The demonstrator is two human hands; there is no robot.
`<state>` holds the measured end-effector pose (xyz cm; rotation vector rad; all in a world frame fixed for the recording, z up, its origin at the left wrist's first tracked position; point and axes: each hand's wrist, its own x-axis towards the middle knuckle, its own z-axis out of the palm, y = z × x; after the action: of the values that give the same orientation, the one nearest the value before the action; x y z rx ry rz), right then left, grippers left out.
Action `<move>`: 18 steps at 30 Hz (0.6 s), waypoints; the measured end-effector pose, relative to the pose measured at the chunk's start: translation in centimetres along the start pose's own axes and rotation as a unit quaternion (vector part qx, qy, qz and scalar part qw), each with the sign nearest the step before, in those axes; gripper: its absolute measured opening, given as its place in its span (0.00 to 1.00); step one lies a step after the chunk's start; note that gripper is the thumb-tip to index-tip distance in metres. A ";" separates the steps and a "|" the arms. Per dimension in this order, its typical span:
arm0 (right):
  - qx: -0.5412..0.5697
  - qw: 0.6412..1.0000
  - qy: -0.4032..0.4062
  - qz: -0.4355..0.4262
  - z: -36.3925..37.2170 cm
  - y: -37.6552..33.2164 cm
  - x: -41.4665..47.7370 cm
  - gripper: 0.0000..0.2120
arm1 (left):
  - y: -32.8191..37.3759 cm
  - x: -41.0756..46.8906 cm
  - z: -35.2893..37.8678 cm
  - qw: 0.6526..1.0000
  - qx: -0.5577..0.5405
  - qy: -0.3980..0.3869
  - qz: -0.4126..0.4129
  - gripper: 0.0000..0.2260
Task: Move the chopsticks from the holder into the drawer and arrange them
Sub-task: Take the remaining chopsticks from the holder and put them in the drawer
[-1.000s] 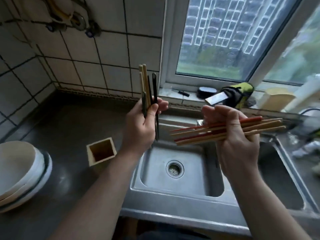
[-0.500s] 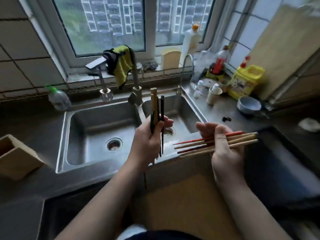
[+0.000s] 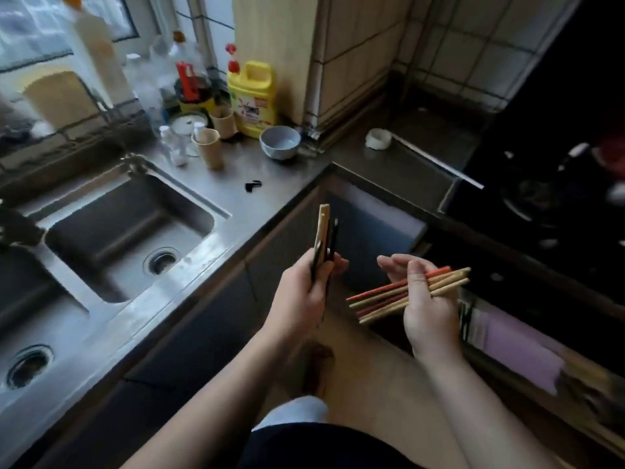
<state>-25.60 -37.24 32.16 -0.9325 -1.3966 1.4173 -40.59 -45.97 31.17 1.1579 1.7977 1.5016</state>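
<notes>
Indoors, over a steel counter (image 3: 216, 198), left hand (image 3: 304, 296) and right hand (image 3: 427, 309) each grip chopsticks (image 3: 389, 296).

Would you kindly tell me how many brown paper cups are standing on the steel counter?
2: one brown paper cup nearer the sink, another behind it beside the yellow detergent jug. The clutter may hide more.
</notes>
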 end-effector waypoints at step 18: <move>-0.165 0.918 0.348 0.093 -25.3 1.6 9.7 0.12 | 0.6 15.1 32.0 0.929 -0.086 -0.359 -0.025 0.08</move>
<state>-4.62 -20.17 29.47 -1.6325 -1.0196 0.8352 -21.67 -16.57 25.79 1.3304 1.1603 0.9841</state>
